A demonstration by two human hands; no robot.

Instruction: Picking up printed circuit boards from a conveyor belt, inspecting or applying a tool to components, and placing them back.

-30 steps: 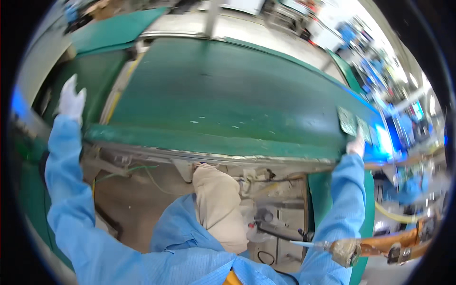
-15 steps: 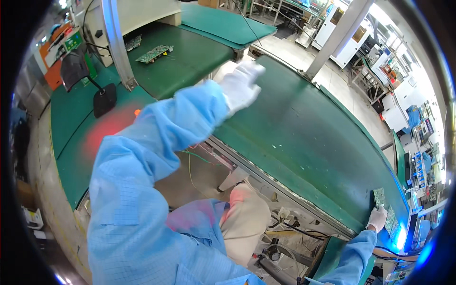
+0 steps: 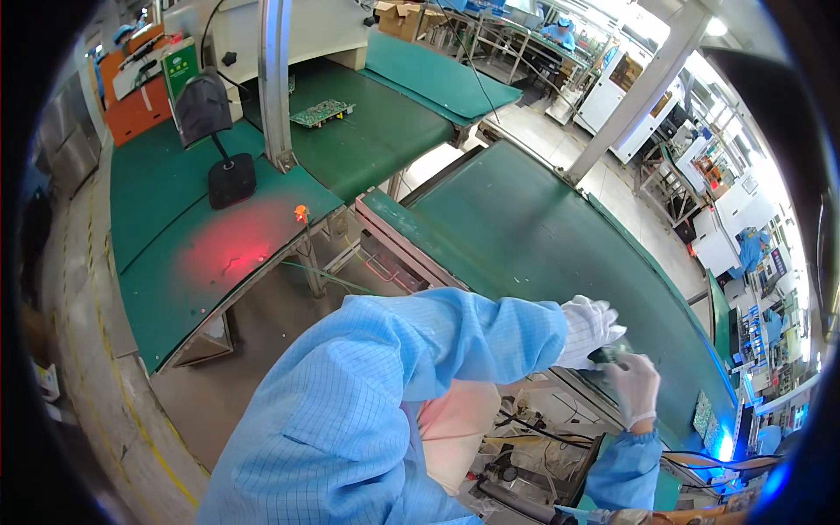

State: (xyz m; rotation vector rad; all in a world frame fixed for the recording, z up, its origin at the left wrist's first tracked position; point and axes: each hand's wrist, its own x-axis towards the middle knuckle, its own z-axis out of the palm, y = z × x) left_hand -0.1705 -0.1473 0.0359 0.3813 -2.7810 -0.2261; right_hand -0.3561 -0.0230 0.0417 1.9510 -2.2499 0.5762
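Observation:
My left hand point(image 3: 588, 332), in a white glove and blue sleeve, reaches across to the right over the belt's near edge. Its bent fingers close at a small green circuit board point(image 3: 605, 354), mostly covered by the gloves. On the board's right side my right hand point(image 3: 634, 385), also gloved in white, grips it with curled fingers. The two hands nearly meet over the green belt point(image 3: 542, 227). Farther right on that belt lies another circuit board point(image 3: 703, 413), close to a bright blue light.
A populated circuit board point(image 3: 322, 114) lies on the far green belt, beside a metal post point(image 3: 276, 87). At left, a black stand point(image 3: 231, 179) and an orange knob point(image 3: 302, 213) are on a green table point(image 3: 157, 289) under a red glow. Cables hang below the belt's near rail.
My left hand has come from the belt's far left end to the right, up to the board. The right hand has lifted a board off the belt's right end and brought it inward.

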